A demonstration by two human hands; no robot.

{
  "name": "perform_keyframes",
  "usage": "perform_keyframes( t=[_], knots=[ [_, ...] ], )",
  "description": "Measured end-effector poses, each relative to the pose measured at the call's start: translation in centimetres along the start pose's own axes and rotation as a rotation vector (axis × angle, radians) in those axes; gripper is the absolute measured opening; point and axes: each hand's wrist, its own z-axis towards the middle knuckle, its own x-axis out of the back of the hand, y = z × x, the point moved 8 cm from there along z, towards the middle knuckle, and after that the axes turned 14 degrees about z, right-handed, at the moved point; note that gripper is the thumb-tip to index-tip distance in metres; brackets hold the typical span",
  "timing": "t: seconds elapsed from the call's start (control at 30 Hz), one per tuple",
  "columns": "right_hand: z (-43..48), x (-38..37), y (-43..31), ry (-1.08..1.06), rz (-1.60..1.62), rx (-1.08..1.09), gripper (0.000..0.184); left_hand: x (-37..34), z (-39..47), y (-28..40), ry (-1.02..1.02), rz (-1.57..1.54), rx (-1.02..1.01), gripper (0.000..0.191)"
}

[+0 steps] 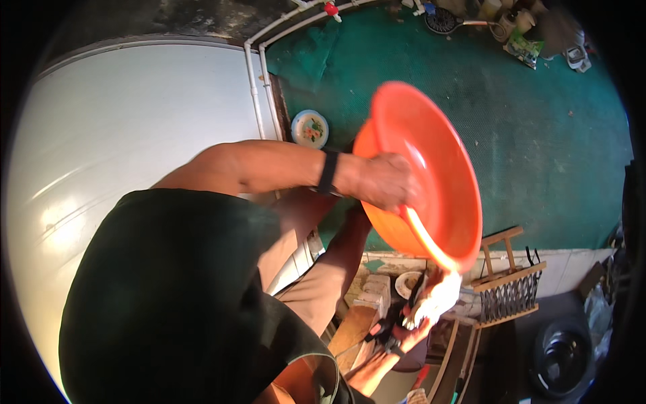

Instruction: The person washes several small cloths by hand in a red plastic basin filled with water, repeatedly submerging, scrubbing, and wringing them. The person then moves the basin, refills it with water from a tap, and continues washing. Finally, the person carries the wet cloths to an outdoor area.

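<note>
A large orange plastic basin (449, 166) is tilted on its side before me, its hollow facing right. My left hand (386, 182), blurred and wearing a dark wristband, lies over the basin's near rim with the fingers curled inward. At the lower rim is my right hand (429, 308), which also has a dark band at the wrist. Strong sunlight washes out its fingers, so their exact grip is hard to see. The basin looks held up between both hands, above a green textured mat (530, 141).
A floral enamel plate (310, 129) lies by white pipes (255, 91). A folding wooden stool (509, 283) stands at lower right, near a black basin (561, 358). Bricks (376, 293) and a bowl (408, 284) sit below. An electric swatter (444, 21) and packets (525, 48) line the far edge.
</note>
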Motion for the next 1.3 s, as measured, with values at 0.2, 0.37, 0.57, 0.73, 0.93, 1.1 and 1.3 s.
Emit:
perform_keyframes(
  t=[0.2, 0.37, 0.57, 0.73, 0.93, 1.1, 1.3],
  knots=[
    [6.9, -14.6, 6.8, -0.337, -0.159, -0.187, 0.038, 0.7, -8.5, -11.4, 0.145, 0.325, 0.213, 0.005],
    [9.6, -27.9, 13.5, -0.448, -0.243, -0.189, 0.023, 0.6, -15.0, -21.4, 0.203, 0.454, 0.417, 0.019],
    [11.6, -36.5, 22.5, -0.397, -0.433, -0.242, 0.032, -2.2, -21.7, -26.6, 0.196, 0.364, 0.583, 0.023],
    [11.8, -41.8, 26.8, -0.449, -0.436, -0.269, 0.032, -3.1, -25.6, -28.4, 0.264, 0.293, 0.584, 0.017],
    [13.8, -44.0, 31.3, -0.343, -0.523, -0.328, 0.034, -6.0, -29.2, -33.9, 0.127, 0.302, 0.723, 0.016],
    [16.7, -45.2, 33.9, -0.325, -0.567, -0.363, 0.028, -9.9, -29.9, -37.8, -0.113, 0.359, 0.816, 0.012],
    [20.1, -43.9, 32.6, -0.151, -0.57, -0.43, 0.024, -12.2, -29.2, -39.8, -0.481, 0.114, 0.992, 0.032]
  ],
)
